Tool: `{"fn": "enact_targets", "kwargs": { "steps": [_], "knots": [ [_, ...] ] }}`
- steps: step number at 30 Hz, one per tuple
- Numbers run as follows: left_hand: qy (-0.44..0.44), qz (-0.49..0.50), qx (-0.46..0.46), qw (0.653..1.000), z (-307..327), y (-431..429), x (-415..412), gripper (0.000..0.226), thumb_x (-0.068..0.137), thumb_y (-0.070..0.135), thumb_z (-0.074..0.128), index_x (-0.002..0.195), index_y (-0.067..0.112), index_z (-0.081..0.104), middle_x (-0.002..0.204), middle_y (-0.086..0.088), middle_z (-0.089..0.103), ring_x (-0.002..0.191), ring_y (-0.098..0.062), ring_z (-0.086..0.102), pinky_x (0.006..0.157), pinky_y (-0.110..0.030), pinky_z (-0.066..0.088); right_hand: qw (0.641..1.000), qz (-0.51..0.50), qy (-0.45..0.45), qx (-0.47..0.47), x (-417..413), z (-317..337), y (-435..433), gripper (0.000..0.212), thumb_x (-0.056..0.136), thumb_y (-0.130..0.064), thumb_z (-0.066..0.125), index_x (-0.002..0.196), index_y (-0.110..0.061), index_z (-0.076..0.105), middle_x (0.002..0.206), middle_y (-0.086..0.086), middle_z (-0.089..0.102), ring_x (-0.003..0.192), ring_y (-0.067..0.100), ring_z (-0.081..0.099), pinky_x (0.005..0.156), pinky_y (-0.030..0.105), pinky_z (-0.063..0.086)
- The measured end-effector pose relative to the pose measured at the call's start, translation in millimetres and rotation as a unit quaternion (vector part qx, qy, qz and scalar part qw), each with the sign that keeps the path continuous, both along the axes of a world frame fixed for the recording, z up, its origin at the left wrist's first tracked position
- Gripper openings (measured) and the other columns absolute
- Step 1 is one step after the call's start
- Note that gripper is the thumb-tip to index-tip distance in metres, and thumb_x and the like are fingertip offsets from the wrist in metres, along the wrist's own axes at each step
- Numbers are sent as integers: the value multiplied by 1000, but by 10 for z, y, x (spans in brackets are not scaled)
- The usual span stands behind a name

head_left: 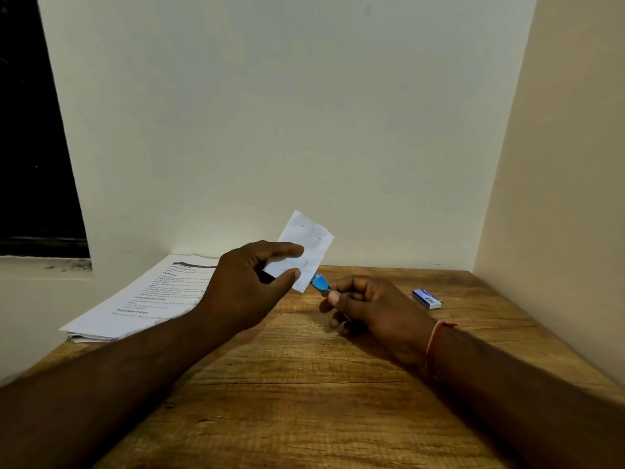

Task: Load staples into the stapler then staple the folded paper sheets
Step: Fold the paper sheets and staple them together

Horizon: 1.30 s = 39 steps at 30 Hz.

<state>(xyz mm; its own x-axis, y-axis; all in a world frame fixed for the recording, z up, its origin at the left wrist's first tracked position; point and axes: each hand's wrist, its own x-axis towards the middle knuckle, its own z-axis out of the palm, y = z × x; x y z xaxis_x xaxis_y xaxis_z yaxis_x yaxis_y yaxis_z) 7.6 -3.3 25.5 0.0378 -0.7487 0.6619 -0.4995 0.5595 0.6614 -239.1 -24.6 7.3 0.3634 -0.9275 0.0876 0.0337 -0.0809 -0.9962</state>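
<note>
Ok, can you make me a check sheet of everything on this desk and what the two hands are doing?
Surface: brown wooden table, grain showing.
Job's things: small folded white paper held up, with short dark staple marks on it; blue stapler at its lower edge; small blue-and-white staple box lying on the table to the right.
Clutter: stack of printed white sheets at the table's left rear.
Grips: left hand pinches the folded paper; right hand grips the stapler.
Cables: nothing seen.
Surroundings: pale walls behind and to the right; dark window at left; red thread band on the right wrist.
</note>
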Motion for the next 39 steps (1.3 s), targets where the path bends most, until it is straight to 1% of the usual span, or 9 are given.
{"fn": "enact_targets", "kwargs": {
  "steps": [10, 15, 19, 23, 26, 30, 33, 35, 39],
  "knots": [
    [-32, 1, -39, 999, -33, 9, -29, 38, 92, 17, 91, 127, 28, 84, 117, 12, 80, 104, 4, 75, 76, -5, 55, 1000, -6, 9, -3, 24, 40, 70, 20, 101, -12, 77, 118, -2, 76, 117, 27, 80, 88, 31, 73, 76, 38, 55],
    [-46, 9, -42, 998, -23, 1, -24, 39, 92, 18, 91, 129, 29, 84, 119, 11, 81, 105, -3, 76, 80, -7, 58, 1000, 18, 9, 0, -2, 24, 35, 27, 102, -14, 76, 124, 2, 74, 120, 29, 79, 92, 34, 71, 76, 37, 56],
    [-60, 19, -43, 997, -15, 21, -47, 41, 91, 19, 92, 130, 30, 83, 113, 14, 79, 102, 0, 75, 81, -13, 61, 999, 36, -5, 5, -11, 9, 16, 29, 102, -13, 75, 126, 4, 73, 117, 26, 79, 85, 28, 72, 75, 34, 56],
    [-42, -19, -3, 999, -23, 59, -77, 39, 92, 19, 91, 128, 34, 84, 116, 18, 81, 98, 8, 75, 77, -4, 53, 999, 51, 2, -3, -14, -5, -1, 26, 103, -10, 73, 127, 2, 73, 119, 26, 80, 83, 24, 73, 76, 34, 58],
    [-20, -20, 12, 1000, -18, 74, -94, 34, 94, 23, 89, 125, 37, 85, 121, 21, 81, 89, 11, 76, 76, -2, 51, 998, 60, 7, -18, -27, -17, -8, 25, 105, -10, 71, 128, -2, 76, 119, 24, 80, 85, 22, 72, 75, 33, 58],
    [28, -30, 34, 999, -2, 75, -90, 31, 97, 23, 87, 123, 39, 85, 127, 19, 82, 80, -6, 82, 74, -11, 59, 998, 64, 6, -20, -25, -33, -24, 22, 105, -7, 69, 126, 0, 75, 121, 30, 78, 82, 20, 72, 76, 34, 55],
    [44, -30, 40, 998, -8, 94, -117, 30, 97, 22, 86, 123, 38, 86, 127, 19, 82, 79, 7, 77, 74, -8, 56, 996, 81, 7, -20, -17, -43, -34, 25, 106, -8, 68, 128, 3, 72, 117, 26, 79, 84, 23, 72, 77, 34, 55],
    [48, -26, 38, 998, -6, 117, -148, 31, 97, 19, 86, 124, 34, 86, 128, 15, 82, 69, 14, 69, 70, -5, 52, 996, 90, 9, -19, -15, -47, -39, 28, 107, -8, 67, 130, 7, 70, 115, 24, 79, 84, 24, 72, 77, 34, 55],
    [36, -18, 24, 999, 18, 163, -183, 30, 98, 14, 85, 125, 26, 86, 121, 0, 86, 54, 16, 60, 58, -2, 43, 995, 94, 15, -16, -17, -27, -15, 30, 107, -8, 66, 132, 9, 68, 111, 21, 78, 79, 22, 69, 76, 35, 53]
  ]
}}
